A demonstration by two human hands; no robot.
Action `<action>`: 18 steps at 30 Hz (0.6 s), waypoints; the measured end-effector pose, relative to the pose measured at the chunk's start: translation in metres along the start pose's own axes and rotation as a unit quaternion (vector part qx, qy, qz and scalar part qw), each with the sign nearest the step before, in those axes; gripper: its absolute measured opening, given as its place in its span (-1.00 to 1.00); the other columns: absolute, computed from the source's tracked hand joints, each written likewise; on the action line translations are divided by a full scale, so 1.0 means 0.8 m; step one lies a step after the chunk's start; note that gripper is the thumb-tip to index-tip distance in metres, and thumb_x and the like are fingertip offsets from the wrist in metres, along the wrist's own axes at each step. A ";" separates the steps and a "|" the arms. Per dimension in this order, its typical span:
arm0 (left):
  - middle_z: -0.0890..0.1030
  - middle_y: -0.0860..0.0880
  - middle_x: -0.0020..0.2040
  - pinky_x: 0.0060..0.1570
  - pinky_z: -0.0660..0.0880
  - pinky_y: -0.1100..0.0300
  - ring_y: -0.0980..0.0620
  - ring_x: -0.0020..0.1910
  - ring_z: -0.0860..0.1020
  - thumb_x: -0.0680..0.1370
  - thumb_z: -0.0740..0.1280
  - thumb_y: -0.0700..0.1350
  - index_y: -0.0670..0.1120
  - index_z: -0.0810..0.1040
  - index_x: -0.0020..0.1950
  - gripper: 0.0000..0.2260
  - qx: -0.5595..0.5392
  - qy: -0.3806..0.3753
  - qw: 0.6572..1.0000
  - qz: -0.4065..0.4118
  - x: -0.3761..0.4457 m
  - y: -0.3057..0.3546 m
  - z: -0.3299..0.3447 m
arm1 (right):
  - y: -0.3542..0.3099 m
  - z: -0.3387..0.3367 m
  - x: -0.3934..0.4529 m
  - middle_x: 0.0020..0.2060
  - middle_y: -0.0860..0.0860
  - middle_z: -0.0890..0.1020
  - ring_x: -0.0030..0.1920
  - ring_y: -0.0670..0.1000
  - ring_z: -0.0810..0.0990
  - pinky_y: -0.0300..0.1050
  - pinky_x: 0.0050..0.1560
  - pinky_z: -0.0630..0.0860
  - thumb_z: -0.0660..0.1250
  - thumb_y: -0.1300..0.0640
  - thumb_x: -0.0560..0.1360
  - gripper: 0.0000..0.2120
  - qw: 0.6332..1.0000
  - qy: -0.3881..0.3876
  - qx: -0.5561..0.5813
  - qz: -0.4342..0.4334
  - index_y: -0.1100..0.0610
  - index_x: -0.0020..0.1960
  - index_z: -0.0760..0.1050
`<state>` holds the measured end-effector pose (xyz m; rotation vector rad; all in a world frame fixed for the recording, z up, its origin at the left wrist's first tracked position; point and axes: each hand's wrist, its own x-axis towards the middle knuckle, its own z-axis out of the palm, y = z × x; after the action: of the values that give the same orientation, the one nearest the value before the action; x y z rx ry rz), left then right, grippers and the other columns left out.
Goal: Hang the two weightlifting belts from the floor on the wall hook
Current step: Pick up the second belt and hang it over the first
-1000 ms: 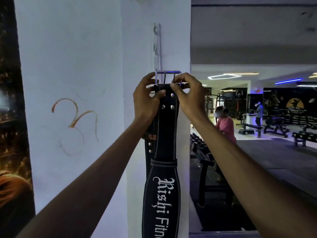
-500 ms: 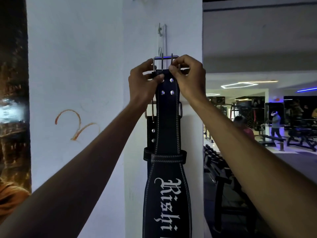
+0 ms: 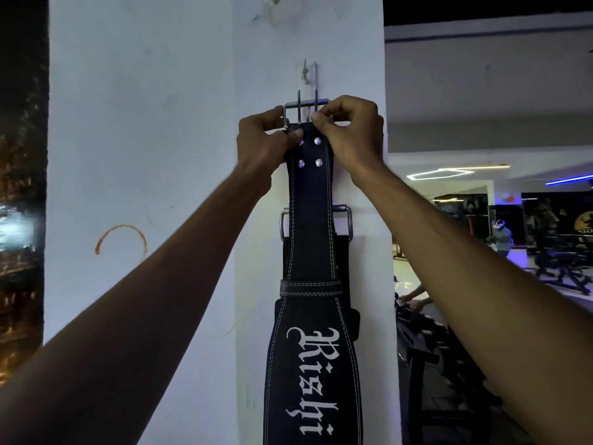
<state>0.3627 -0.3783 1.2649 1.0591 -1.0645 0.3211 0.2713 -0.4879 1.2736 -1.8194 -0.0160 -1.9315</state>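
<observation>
A black weightlifting belt (image 3: 313,364) with white lettering hangs flat against a white pillar. My left hand (image 3: 261,139) and my right hand (image 3: 348,128) pinch its top end on either side, just below its steel buckle (image 3: 306,106). The buckle's two prongs stick up, right under the white wall hook (image 3: 309,73). Behind this belt hangs a second black belt; only its steel buckle (image 3: 345,221) and dark edges show at both sides, lower on the pillar.
The white pillar (image 3: 160,123) fills the middle. A dark poster (image 3: 19,220) covers the left edge. To the right the gym opens out, with a dumbbell rack (image 3: 426,335), benches and a person (image 3: 502,234) in the distance.
Both hands have raised the front belt up the pillar, so its buckle now sits just below the hook. The view has tilted up and drawn closer.
</observation>
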 end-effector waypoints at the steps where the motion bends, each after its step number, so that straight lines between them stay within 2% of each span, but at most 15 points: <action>1: 0.70 -0.22 0.14 -0.17 0.66 0.17 0.03 -0.17 0.67 0.46 0.46 -0.35 -0.19 0.63 0.30 -0.60 -0.005 0.001 1.000 -0.005 0.003 -0.001 -0.001 | 0.000 0.003 0.001 -0.23 -0.09 0.72 -0.11 -0.10 0.67 0.01 0.05 0.61 0.48 0.03 0.39 -0.93 1.000 0.003 -0.003 0.004 0.02 -0.22 0.65; 6: 0.72 -0.20 0.09 0.06 0.69 -0.05 -0.04 -0.02 0.71 0.42 0.52 -0.21 -0.15 0.50 0.46 -0.40 -0.001 0.008 1.000 -0.030 0.010 -0.004 -0.001 | 0.003 0.015 0.003 -0.26 -0.09 0.72 -0.18 -0.08 0.69 0.00 0.00 0.63 0.51 -0.01 0.36 -0.86 0.999 0.022 0.011 0.043 0.05 -0.20 0.65; 8: 0.72 -0.21 0.12 0.08 0.68 -0.17 -0.07 0.04 0.73 0.38 0.51 -0.12 -0.13 0.50 0.47 -0.36 0.001 -0.001 0.999 -0.033 0.011 -0.011 -0.002 | 0.004 0.016 0.003 -0.31 -0.08 0.72 -0.22 -0.07 0.70 -0.03 -0.05 0.65 0.53 -0.01 0.36 -0.84 0.998 0.023 0.017 0.055 0.06 -0.19 0.65; 11: 0.72 -0.22 0.09 0.07 0.67 -0.21 -0.03 -0.05 0.70 0.40 0.50 -0.11 -0.14 0.49 0.48 -0.36 -0.009 -0.012 0.999 -0.037 0.010 -0.017 -0.004 | 0.005 0.016 0.003 -0.31 -0.05 0.72 -0.24 -0.06 0.70 -0.04 -0.06 0.65 0.54 -0.01 0.35 -0.83 0.998 0.019 0.023 0.061 0.07 -0.18 0.65; 13: 0.71 -0.23 0.01 0.04 0.69 -0.18 -0.01 -0.10 0.65 0.39 0.49 -0.11 -0.16 0.47 0.49 -0.34 -0.014 -0.014 0.999 -0.039 0.010 -0.017 -0.004 | 0.006 0.014 0.004 -0.31 -0.01 0.72 -0.23 -0.03 0.70 -0.03 -0.05 0.66 0.55 0.00 0.34 -0.82 0.997 0.015 0.027 0.070 0.07 -0.19 0.64; 16: 0.72 -0.22 0.03 -0.14 0.70 0.05 0.00 -0.10 0.66 0.43 0.49 -0.15 -0.18 0.49 0.48 -0.39 -0.018 -0.024 0.999 -0.040 0.007 -0.022 -0.003 | 0.009 0.011 0.003 -0.30 0.00 0.72 -0.22 -0.01 0.71 0.00 -0.05 0.67 0.55 -0.03 0.32 -0.81 0.996 0.006 0.027 0.088 0.06 -0.21 0.63; 18: 0.72 -0.20 0.02 -0.17 0.68 0.11 0.01 -0.08 0.67 0.48 0.49 -0.15 -0.18 0.48 0.48 -0.43 -0.016 -0.029 0.999 -0.036 0.006 -0.028 -0.003 | 0.011 0.010 0.001 -0.30 -0.01 0.73 -0.21 -0.02 0.72 0.03 -0.04 0.67 0.55 -0.04 0.30 -0.79 0.995 0.000 0.031 0.098 0.05 -0.21 0.62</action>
<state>0.3820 -0.3886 1.2564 1.0813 -1.0774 0.2152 0.2820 -0.4935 1.2721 -1.7128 0.0971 -1.7736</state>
